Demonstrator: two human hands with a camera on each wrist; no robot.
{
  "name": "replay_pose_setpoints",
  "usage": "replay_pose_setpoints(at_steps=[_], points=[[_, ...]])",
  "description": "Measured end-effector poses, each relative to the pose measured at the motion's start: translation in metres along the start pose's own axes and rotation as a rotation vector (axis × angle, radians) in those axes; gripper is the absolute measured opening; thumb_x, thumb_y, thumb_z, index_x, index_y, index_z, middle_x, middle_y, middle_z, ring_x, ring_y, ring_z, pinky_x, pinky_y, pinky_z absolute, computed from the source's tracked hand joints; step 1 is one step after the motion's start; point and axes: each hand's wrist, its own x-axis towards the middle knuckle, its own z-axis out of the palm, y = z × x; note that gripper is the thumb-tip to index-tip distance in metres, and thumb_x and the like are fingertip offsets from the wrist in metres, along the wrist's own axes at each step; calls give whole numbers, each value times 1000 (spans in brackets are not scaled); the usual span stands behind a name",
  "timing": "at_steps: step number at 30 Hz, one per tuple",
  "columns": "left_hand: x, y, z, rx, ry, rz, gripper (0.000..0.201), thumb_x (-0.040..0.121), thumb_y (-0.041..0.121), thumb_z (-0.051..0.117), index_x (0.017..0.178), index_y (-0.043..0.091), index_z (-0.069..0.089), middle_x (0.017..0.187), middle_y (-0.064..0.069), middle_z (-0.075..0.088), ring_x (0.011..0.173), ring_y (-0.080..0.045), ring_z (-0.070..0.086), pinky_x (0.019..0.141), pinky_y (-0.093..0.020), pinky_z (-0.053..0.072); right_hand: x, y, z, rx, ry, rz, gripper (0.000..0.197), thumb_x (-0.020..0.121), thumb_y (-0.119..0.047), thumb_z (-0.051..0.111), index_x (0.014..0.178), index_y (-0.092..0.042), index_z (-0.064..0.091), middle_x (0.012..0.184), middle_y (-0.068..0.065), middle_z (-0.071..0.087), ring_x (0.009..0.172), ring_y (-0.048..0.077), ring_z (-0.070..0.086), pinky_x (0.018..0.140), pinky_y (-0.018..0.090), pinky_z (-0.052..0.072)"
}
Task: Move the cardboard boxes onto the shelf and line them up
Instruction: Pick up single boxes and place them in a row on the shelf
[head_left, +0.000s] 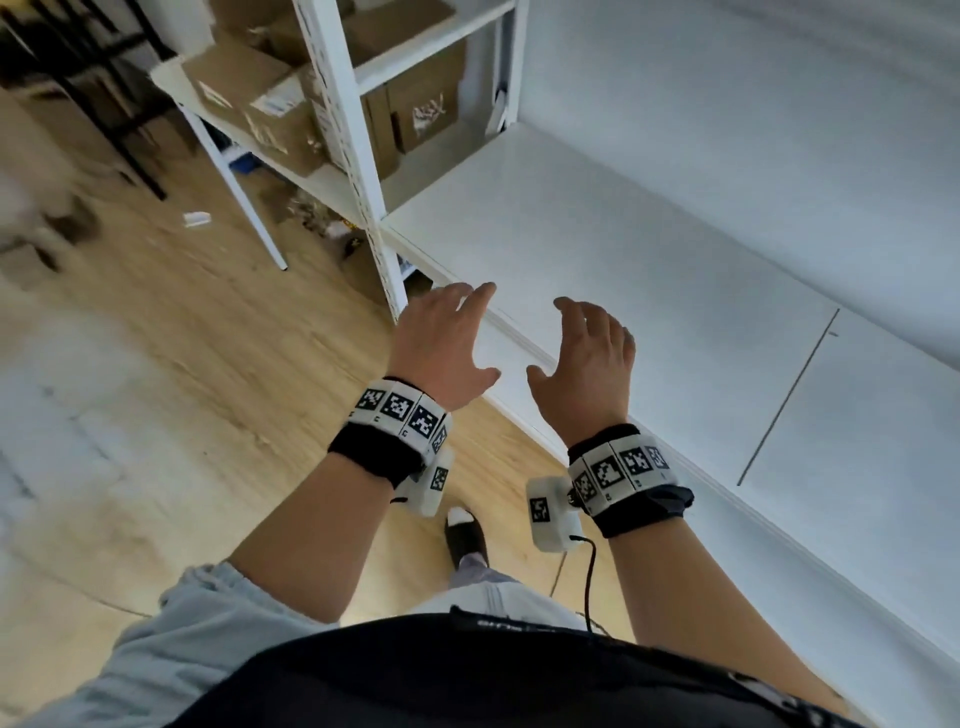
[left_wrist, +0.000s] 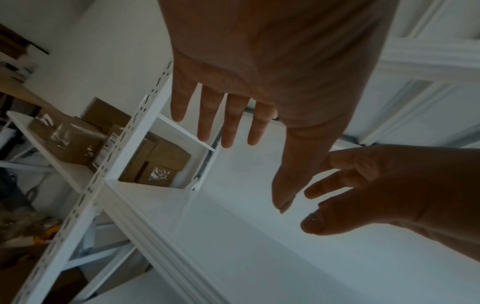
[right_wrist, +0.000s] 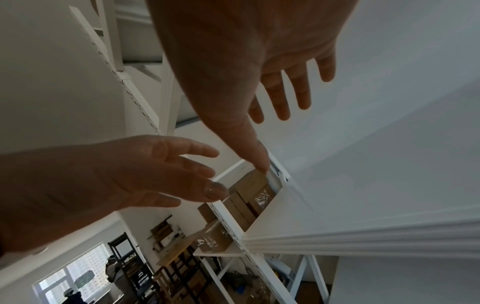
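Several brown cardboard boxes (head_left: 249, 98) sit on the neighbouring shelf unit at the upper left, with another taped box (head_left: 426, 109) behind the post. A wide white shelf board (head_left: 649, 270) stretches to the right with nothing on it. My left hand (head_left: 457, 338) and right hand (head_left: 576, 348) hover side by side over its front edge, palms down, fingers spread, holding nothing. In the left wrist view the left hand (left_wrist: 233, 115) points at the boxes (left_wrist: 166, 162). In the right wrist view the right hand (right_wrist: 272, 92) hangs above the boxes (right_wrist: 254, 195).
A white perforated upright post (head_left: 363, 182) separates the two shelf bays, just left of my left hand. Wooden floor (head_left: 156, 338) lies to the left, with a small white scrap (head_left: 196, 219) on it. My foot (head_left: 465, 535) stands by the shelf. Dark furniture legs (head_left: 104, 78) stand at the far left.
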Motion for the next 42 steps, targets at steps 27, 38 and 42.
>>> replay_pose_setpoints(at_steps=[27,38,42], points=[[162,-373,-87,-97,23,-143,91,74,63,74,147,22,39,142,-5,51,129,-27,49,103,-47,44,246,-323,177,48,-219,-70,70,77,-29,76,138,-16,45,135,9,52,122,32,51,104,48,43],[225,-486,-124,-171,-50,-43,85,77,47,80,146,19,39,143,-5,49,131,-27,47,107,-42,40,319,-407,213,42,-191,92,67,81,-26,75,140,-16,44,134,8,54,121,29,52,100,44,47],[263,-498,-124,-165,-77,-33,88,77,49,78,148,21,35,143,-3,49,129,-24,48,102,-42,42,356,-403,229,44,-141,147,66,79,-25,76,138,-17,46,136,7,53,124,27,51,101,46,48]])
